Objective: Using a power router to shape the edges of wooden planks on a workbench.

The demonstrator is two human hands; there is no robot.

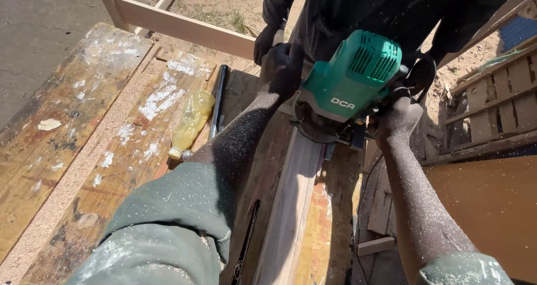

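Both the left hand (281, 67) and right hand (398, 114) are gripping the green router (349, 83), sitting on the long plank (291, 206) running toward the person.

**Green tool, yellow bottle, brown wood**

The power tool (349, 81) is bright green on top with a dark base. The plastic bottle (191, 121) is see-through yellow. The workbench (84, 128) is brown with white paint smears. The plank (291, 206) under the tool is pale grey-brown. Both sleeves (168, 229) are dull green. Pale sawdust specks dot the left hand (279, 69) and right hand (398, 117).
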